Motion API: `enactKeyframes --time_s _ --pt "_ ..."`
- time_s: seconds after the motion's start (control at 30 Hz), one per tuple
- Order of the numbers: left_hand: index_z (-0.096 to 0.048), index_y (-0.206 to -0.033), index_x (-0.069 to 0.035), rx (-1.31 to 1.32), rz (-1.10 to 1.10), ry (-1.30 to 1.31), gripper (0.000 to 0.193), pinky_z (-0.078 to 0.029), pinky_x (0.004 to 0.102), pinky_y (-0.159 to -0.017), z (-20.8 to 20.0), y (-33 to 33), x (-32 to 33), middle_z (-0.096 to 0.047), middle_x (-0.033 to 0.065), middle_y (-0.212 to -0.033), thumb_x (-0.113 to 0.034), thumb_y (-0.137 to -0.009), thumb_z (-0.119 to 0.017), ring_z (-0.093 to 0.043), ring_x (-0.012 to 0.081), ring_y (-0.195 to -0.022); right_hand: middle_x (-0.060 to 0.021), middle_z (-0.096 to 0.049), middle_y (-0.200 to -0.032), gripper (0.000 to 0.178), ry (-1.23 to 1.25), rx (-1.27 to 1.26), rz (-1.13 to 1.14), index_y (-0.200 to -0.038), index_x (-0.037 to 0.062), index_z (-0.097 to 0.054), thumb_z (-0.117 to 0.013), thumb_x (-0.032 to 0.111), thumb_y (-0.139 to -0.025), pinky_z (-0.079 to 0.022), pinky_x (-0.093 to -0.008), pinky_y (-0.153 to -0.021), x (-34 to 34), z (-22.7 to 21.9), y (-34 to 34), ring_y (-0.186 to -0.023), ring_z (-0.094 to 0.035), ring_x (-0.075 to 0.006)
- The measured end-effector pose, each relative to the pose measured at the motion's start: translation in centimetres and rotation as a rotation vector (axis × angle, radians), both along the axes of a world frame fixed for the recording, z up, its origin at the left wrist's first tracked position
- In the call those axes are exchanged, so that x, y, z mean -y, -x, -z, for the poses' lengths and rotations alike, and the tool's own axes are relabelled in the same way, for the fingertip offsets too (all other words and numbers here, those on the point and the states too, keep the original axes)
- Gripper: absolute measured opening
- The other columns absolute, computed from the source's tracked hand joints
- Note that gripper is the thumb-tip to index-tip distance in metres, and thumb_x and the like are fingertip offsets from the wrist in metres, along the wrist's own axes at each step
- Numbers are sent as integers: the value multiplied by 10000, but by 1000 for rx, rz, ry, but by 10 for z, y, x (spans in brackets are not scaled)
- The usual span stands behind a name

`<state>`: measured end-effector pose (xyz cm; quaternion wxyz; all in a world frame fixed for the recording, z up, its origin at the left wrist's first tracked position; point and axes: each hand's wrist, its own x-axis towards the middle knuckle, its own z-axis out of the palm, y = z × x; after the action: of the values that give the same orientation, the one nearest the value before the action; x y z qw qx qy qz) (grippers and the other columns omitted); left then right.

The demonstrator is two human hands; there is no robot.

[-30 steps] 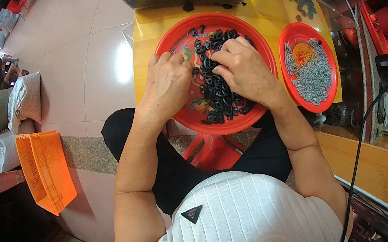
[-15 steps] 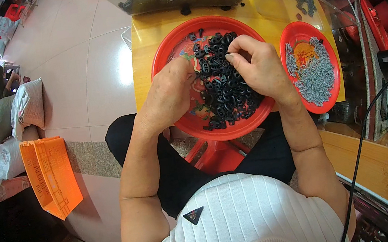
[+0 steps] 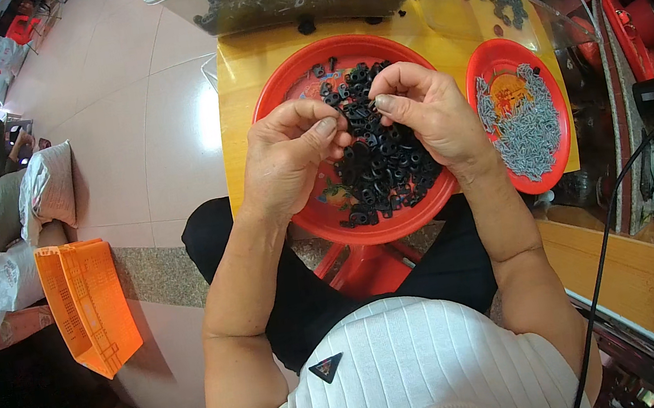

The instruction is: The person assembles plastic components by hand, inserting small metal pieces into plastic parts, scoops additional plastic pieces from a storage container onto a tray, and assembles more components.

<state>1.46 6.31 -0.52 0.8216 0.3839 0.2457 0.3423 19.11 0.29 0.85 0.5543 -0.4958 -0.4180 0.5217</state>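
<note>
Yellow table (image 3: 242, 58): two red trays (image 3: 364, 236), clear bin (image 3: 238, 27).

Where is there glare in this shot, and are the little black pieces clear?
Head view: bright glare on the floor tiles, left of the round red tray; head view: black pieces crowd into a dark mass, many hard to separate; head view: corners fade to black.

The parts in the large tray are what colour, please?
Black: the parts show best in the head view.
</note>
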Motion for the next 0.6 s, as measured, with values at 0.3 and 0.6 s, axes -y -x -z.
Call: enactKeyframes --time_s 0.3,0.6 --pt "-588 -863 5 112 29 157 87 -466 259 -582 0 -3 1 -600 91 -770 12 -778 -575 -584 157 -674 -8 -567 -729 58 51 -87 67 -829 8 -568 -566 62 -807 -433 -181 -545 6 -13 18 -622 -523 -53" --pt "-584 -869 13 109 39 129 81 -473 247 -586 0 -5 5 -601 97 -785 12 -791 -561 -587 156 -685 -4 -573 -738 79 6 -9 81 -865 9 -571 -577 32 -789 -438 -178 -542 7 -6 25 -626 -530 -47"
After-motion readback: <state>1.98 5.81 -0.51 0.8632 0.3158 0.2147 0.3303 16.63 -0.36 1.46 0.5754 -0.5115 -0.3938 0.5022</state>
